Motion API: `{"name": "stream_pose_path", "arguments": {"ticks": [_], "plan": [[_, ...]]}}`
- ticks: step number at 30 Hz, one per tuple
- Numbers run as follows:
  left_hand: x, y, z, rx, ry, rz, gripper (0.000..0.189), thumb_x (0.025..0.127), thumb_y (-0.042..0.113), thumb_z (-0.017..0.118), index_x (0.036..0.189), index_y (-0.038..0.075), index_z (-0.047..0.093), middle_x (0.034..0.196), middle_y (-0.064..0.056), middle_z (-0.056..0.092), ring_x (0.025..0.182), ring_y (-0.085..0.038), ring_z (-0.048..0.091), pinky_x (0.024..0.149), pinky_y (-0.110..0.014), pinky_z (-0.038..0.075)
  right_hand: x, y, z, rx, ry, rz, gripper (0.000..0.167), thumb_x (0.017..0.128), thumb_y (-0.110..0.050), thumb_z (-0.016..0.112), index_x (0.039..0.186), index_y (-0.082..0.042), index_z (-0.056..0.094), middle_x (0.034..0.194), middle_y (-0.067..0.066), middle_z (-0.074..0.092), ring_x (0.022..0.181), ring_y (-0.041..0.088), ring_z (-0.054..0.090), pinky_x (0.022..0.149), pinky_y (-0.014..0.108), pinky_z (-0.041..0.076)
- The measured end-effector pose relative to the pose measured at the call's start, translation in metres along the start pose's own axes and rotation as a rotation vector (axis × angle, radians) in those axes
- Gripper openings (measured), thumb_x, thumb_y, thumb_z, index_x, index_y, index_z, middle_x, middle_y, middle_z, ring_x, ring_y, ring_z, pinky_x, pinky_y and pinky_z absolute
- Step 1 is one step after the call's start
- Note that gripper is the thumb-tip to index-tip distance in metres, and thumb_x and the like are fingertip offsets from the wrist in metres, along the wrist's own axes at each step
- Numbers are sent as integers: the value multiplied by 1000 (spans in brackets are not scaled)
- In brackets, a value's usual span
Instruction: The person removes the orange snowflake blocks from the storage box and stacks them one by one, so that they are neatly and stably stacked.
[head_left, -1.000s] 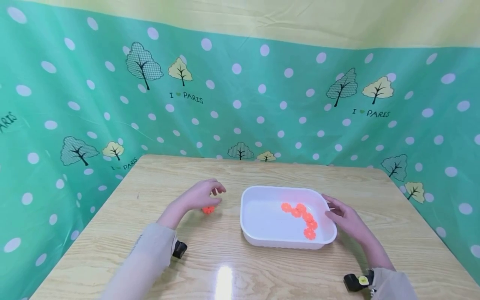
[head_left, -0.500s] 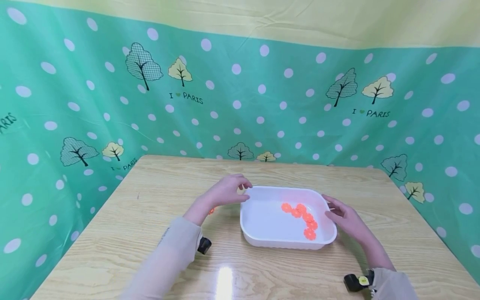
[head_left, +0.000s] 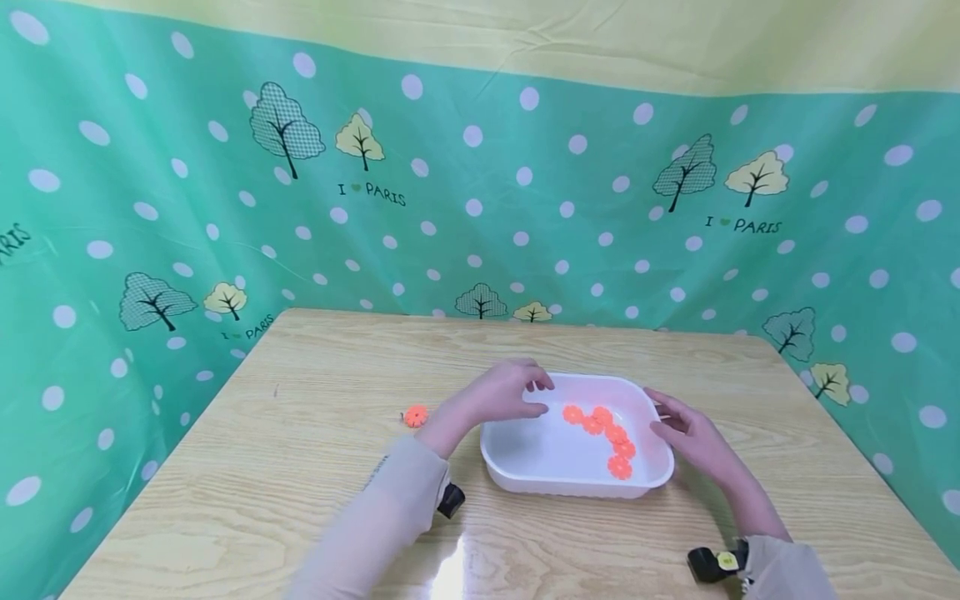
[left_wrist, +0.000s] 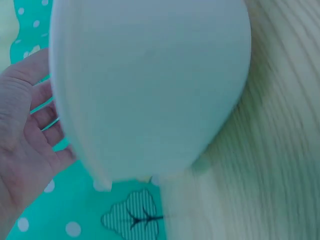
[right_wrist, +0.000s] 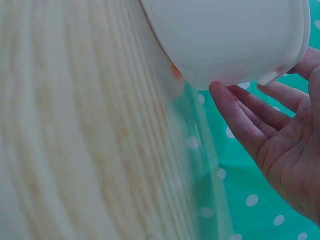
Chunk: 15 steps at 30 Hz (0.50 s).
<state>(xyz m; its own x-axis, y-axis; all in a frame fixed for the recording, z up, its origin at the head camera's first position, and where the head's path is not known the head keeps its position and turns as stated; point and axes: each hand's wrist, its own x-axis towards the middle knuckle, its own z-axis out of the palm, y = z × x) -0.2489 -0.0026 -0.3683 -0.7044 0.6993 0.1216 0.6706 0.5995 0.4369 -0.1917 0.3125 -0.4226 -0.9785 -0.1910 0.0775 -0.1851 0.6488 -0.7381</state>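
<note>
My left hand [head_left: 501, 395] hovers over the left part of a white plastic basin [head_left: 566, 487]. A gap shows between its thumb and bent fingers, with nothing visible there. In the left wrist view, the basin's wall [left_wrist: 150, 100] hides the fingertips. At the basin's right end, my right hand [head_left: 701, 440] holds the rim, thumb over the edge and fingers against the outer wall [right_wrist: 235, 45]. Several orange flower-shaped pieces [head_left: 620, 467] lie inside, toward the basin's right side. One more orange flower-shaped piece [head_left: 416, 416] lies on the table, left of the basin.
The basin stands on a light wooden table [head_left: 322, 358]. Behind the table hangs a green curtain [head_left: 480, 250] with white dots and printed trees. Black wrist cameras [head_left: 452, 501] sit below both wrists.
My left hand has moved right, from above the loose orange piece to over the basin, uncovering that piece on the table. The right hand and the basin have stayed in place.
</note>
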Motion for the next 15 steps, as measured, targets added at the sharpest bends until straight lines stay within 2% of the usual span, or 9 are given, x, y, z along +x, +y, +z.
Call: {"name": "stream_pose_path", "arguments": {"ticks": [5, 9, 15], "plan": [[6, 12, 11, -6, -42, 29, 33, 81, 24, 66, 112, 12, 62, 107, 2, 60, 95, -14, 57, 76, -17, 45, 0, -1, 1, 5, 2, 9, 54, 93, -29, 50, 139, -7, 35, 123, 20, 51, 106, 29, 52, 80, 15, 44], [10, 20, 20, 23, -81, 59, 32, 81, 23, 66, 112, 12, 63, 109, 1, 60, 95, -13, 57, 76, -15, 44, 0, -2, 1, 8, 2, 18, 55, 92, -30, 51, 140, -8, 35, 123, 20, 50, 108, 31, 52, 81, 15, 44], [19, 30, 34, 64, -99, 125, 30, 80, 22, 67, 109, 12, 64, 104, 3, 61, 92, -9, 57, 77, -13, 43, 0, -4, 0, -2, 4, 18, 54, 93, -29, 51, 139, -7, 35, 123, 20, 51, 106, 31, 52, 80, 17, 45]]}}
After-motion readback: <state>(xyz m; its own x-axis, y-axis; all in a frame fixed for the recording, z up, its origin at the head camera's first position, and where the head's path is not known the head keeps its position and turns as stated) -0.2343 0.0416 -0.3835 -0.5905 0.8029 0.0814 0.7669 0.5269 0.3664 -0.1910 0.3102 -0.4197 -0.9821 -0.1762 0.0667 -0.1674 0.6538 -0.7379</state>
